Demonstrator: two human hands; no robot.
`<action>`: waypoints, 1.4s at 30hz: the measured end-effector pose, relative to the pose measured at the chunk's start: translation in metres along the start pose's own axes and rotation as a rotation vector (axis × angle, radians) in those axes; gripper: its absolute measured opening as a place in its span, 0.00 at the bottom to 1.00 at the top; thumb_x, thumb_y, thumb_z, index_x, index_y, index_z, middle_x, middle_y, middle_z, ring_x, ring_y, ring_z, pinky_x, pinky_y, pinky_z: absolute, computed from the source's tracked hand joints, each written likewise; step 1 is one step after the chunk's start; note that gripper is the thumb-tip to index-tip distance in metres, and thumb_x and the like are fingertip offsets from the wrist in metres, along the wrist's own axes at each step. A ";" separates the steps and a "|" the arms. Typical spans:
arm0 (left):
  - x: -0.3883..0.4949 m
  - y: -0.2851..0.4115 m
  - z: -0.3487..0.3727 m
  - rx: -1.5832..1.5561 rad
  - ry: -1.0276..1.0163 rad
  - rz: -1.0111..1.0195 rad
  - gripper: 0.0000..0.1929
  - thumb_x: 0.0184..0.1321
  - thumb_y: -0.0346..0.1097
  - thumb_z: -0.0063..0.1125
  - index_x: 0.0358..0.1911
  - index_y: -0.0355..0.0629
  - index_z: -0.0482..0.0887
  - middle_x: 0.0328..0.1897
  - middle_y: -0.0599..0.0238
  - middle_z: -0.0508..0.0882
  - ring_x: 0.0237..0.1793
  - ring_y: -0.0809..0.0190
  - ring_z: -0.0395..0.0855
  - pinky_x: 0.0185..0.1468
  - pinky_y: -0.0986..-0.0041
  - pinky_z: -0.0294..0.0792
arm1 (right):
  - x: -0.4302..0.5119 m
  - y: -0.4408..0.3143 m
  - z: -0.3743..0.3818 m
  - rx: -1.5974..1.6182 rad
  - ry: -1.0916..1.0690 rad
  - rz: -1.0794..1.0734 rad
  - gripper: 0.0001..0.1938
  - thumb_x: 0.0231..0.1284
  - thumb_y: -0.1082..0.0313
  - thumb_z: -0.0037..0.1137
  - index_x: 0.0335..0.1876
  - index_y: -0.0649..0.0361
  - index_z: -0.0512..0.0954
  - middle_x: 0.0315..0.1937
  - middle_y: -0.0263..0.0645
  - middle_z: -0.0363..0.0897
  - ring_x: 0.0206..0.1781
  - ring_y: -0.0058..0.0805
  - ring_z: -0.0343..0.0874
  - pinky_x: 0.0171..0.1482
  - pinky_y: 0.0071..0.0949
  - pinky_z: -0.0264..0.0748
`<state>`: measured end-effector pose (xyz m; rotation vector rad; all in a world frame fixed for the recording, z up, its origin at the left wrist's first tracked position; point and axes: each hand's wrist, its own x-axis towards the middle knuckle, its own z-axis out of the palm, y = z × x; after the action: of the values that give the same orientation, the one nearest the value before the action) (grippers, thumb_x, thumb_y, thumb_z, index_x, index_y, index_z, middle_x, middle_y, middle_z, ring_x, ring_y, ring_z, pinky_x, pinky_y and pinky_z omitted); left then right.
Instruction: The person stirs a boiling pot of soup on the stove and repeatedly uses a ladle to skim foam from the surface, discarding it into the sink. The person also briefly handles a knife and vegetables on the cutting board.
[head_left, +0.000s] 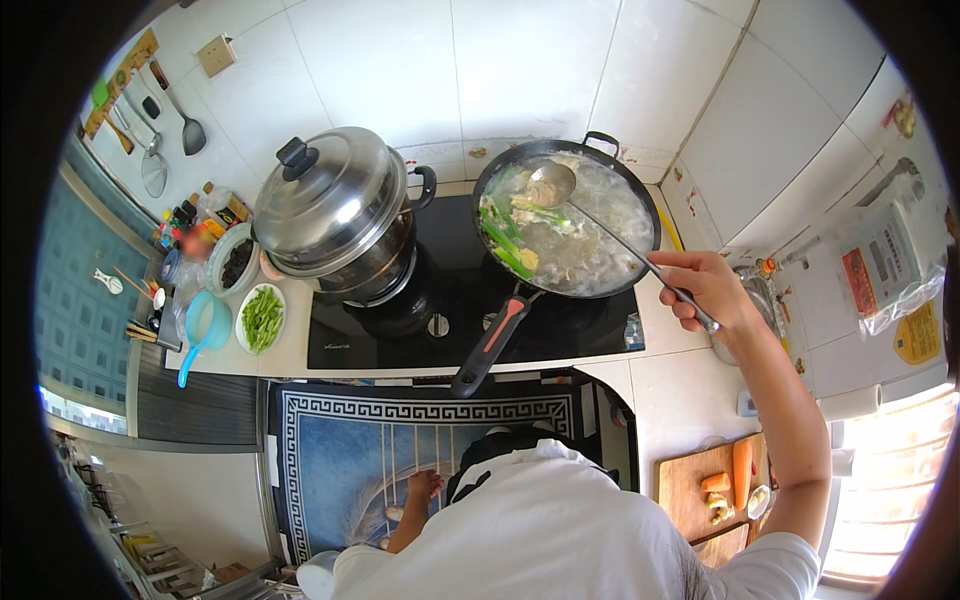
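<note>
My right hand is closed around the handle of a metal ladle, whose bowl sits at the surface of the liquid in a wok. The liquid is cloudy and bubbling, with scum, green scallion pieces and a yellowish slice of what looks like ginger at its left side. The wok stands on the right of a black glass stove, its dark and red handle pointing towards me. My left hand hangs low at my left side, over the blue floor mat, with nothing seen in it; its fingers look partly curled.
A lidded steel steamer pot occupies the stove's left. Beside it are a plate of cut green vegetables, a bowl of dark food and a blue dipper. A cutting board with carrots lies at lower right. Utensils hang upper left.
</note>
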<state>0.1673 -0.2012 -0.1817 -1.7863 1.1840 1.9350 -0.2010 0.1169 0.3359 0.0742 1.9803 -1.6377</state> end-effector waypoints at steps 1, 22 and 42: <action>-0.003 0.000 -0.001 0.009 0.004 0.006 0.11 0.59 0.34 0.42 0.39 0.40 0.79 0.27 0.59 0.83 0.22 0.61 0.82 0.18 0.75 0.70 | 0.001 -0.002 0.002 0.010 -0.009 0.007 0.21 0.60 0.75 0.45 0.59 0.72 0.65 0.19 0.37 0.70 0.13 0.16 0.63 0.12 0.18 0.59; 0.004 -0.019 -0.008 -0.089 -0.030 0.014 0.13 0.60 0.35 0.42 0.41 0.37 0.77 0.26 0.57 0.82 0.20 0.61 0.81 0.14 0.77 0.67 | -0.052 -0.003 -0.006 0.155 -0.004 0.024 0.18 0.63 0.73 0.44 0.58 0.67 0.68 0.20 0.35 0.71 0.11 0.11 0.58 0.10 0.13 0.53; 0.010 -0.021 -0.008 -0.069 -0.019 -0.001 0.09 0.58 0.35 0.47 0.37 0.41 0.78 0.25 0.61 0.82 0.20 0.62 0.81 0.18 0.75 0.69 | -0.040 0.012 0.011 0.071 -0.092 0.056 0.21 0.60 0.74 0.44 0.59 0.72 0.65 0.20 0.37 0.71 0.13 0.15 0.63 0.12 0.16 0.60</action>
<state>0.1849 -0.1966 -0.1989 -1.7981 1.1229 2.0103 -0.1584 0.1219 0.3418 0.0789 1.8353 -1.6455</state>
